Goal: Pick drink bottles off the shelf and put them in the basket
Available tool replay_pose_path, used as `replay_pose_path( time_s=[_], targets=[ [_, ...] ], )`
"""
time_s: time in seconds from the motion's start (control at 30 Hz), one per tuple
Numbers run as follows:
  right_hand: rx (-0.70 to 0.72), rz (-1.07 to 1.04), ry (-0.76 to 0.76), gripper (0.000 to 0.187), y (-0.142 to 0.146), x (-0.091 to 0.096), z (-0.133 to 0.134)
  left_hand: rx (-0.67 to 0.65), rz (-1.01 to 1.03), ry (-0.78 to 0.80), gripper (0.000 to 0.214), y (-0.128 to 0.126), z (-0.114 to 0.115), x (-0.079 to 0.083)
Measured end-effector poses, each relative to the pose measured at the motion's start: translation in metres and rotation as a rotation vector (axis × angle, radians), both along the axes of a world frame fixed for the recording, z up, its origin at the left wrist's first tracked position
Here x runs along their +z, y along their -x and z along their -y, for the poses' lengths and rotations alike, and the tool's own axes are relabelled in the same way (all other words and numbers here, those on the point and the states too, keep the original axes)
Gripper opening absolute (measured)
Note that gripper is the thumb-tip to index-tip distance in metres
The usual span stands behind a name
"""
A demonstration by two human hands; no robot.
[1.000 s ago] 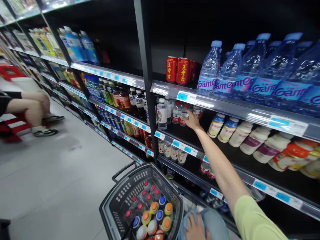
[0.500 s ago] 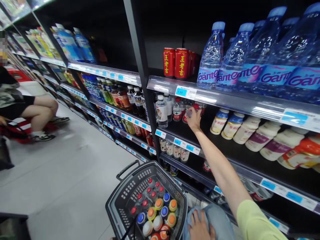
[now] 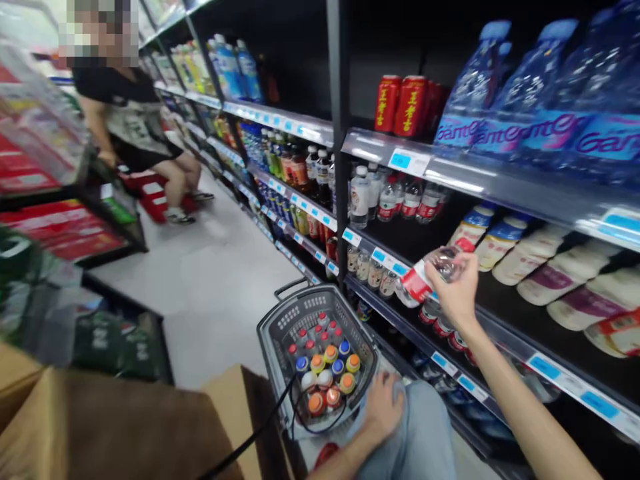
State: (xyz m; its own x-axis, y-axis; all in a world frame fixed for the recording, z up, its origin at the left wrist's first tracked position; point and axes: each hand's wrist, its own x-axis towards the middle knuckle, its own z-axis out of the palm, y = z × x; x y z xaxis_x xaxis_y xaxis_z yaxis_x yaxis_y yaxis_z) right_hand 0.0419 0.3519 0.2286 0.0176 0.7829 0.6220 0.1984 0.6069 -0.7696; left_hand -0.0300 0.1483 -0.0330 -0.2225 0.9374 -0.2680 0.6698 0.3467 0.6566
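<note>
My right hand [image 3: 457, 283] is closed round a clear water bottle [image 3: 419, 283] with a red label and red cap. The bottle lies tilted in front of the shelf edge, its base pointing left toward the basket. On my jeans knee rests my left hand [image 3: 384, 403], fingers stretched out and holding nothing. Beside it stands a dark grey shopping basket [image 3: 270, 333]. Red-capped bottles [image 3: 310, 345] fill its far part, with blue-, orange- and white-capped bottles [image 3: 331, 353] nearer me. Similar red-labelled water bottles [image 3: 411, 200] stand back on the shelf.
Shelf edges [image 3: 380, 257] with price tags run along my right. White drink bottles [image 3: 547, 270] and large blue water bottles [image 3: 515, 100] stand there, near red cans [image 3: 411, 107]. Cardboard boxes [image 3: 135, 420] are at lower left. A seated person [image 3: 135, 120] is farther down the aisle.
My right hand has drawn the water bottle out from among the others on the shelf, toward me. The view has swung left, bringing in boxes and more of the seated person.
</note>
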Motion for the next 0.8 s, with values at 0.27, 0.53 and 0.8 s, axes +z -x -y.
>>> replay_pose_path(
  time_s=[0.27, 0.53, 0.8],
  targets=[
    [0.452, 0.767, -0.014, 0.019, -0.039, -0.108, 0.111, 0.099, 0.588, -0.259, 0.056, 0.084, -0.051, 0.096],
    [0.574, 1.047, 0.072, 0.027, -0.003, -0.171, 0.137, -0.582, 0.523, -0.1, 0.043, 0.15, -0.065, 0.135],
    [0.648, 1.131, 0.185, 0.047, 0.059, -0.186, 0.125, -0.364, 0.205, -0.111, 0.051, 0.189, -0.071, 0.105]
  ],
)
